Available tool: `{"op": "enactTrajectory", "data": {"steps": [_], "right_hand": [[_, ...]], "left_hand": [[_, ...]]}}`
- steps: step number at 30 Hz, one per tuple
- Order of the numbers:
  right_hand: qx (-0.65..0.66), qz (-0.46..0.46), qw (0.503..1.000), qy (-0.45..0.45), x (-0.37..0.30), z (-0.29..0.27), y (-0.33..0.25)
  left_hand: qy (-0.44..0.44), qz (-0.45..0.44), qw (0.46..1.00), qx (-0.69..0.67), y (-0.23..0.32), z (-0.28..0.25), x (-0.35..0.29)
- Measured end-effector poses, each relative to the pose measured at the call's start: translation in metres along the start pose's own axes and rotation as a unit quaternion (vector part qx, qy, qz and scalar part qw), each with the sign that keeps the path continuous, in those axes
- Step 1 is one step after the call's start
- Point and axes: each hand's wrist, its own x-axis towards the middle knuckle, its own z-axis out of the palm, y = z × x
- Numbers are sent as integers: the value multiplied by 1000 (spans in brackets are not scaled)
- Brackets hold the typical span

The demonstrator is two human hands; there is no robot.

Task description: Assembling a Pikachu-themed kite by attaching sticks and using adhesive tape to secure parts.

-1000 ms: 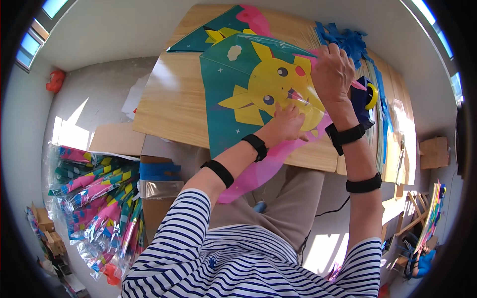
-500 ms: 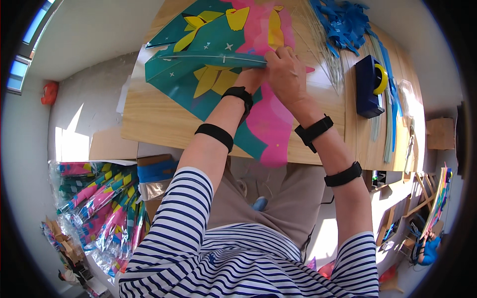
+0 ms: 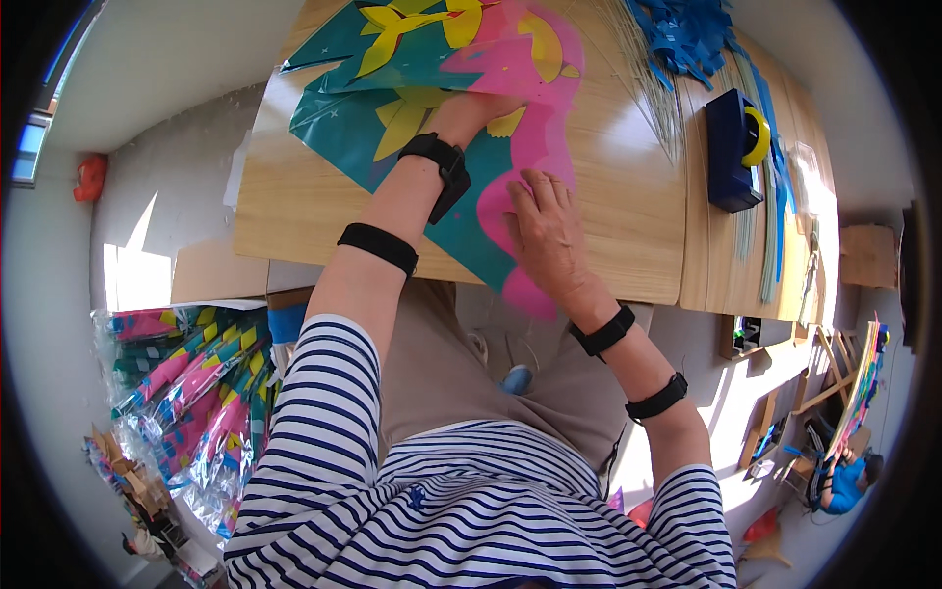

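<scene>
So my loosely spread right hand (image 3: 546, 234) probably steadies this wavy-edged teal-and-pink plastic sheet (image 3: 542, 147), can't tell if my left hand (image 3: 481, 110) grips.

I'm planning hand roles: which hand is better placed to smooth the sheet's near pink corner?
Probably the right hand: it is near the pink corner, while the left hand is farther up the sheet.

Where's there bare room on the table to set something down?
Bare wooden tabletop shows between the right hand and the tape dispenser; another patch lies left of the teal-and-pink plastic sheet. It's crowded at far right, with blue strips and thin sticks.
</scene>
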Motion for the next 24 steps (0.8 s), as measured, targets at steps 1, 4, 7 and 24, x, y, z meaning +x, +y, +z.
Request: {"op": "enactTrajectory", "data": {"steps": [1, 4, 7, 24], "right_hand": [[-8, 12, 1000, -14, -11, 8, 3], [-32, 29, 998, -53, -36, 15, 19], [-61, 11, 995, -75, -36, 8, 43], [186, 37, 982, -21, -65, 22, 81]], "left_hand": [[1, 21, 1000, 3, 0, 0, -9], [0, 160, 986, 42, -10, 2, -66], [-35, 192, 980, 36, -13, -8, -117], [-431, -33, 700, -568, 172, -84, -31]]}}
